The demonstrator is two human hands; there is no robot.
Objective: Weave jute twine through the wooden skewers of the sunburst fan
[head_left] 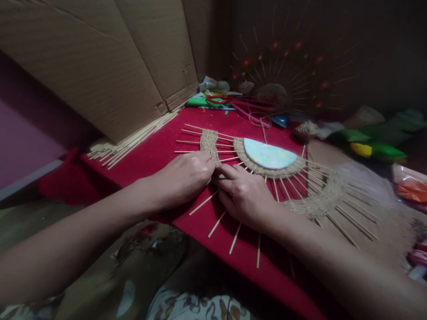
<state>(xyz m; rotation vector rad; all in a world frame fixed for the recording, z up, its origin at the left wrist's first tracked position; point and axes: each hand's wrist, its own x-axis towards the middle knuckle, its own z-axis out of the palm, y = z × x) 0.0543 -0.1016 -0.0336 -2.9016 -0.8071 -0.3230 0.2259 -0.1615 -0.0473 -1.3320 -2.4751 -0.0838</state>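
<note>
A half-round frame of thin wooden sticks (200,202) fans out over the red cloth, around a pale blue half-disc (271,154) edged with woven jute twine (245,158). An outer woven jute band (209,140) crosses the sticks on the left, and another band section (328,195) lies on the right. My left hand (196,173) is closed, its fingertips on the lower end of the left band. Against it, my right hand (242,189) pinches at the same band end, its knuckles bent among the sticks. The fingertips of both hands are partly hidden.
Loose sticks (133,138) lie beside a large cardboard sheet (100,58) at left. Behind are red-handled scissors (216,99) and a twine bundle (307,129). A larger decorated stick fan (273,91) stands at the dark back. The table's red front edge (213,258) slants below.
</note>
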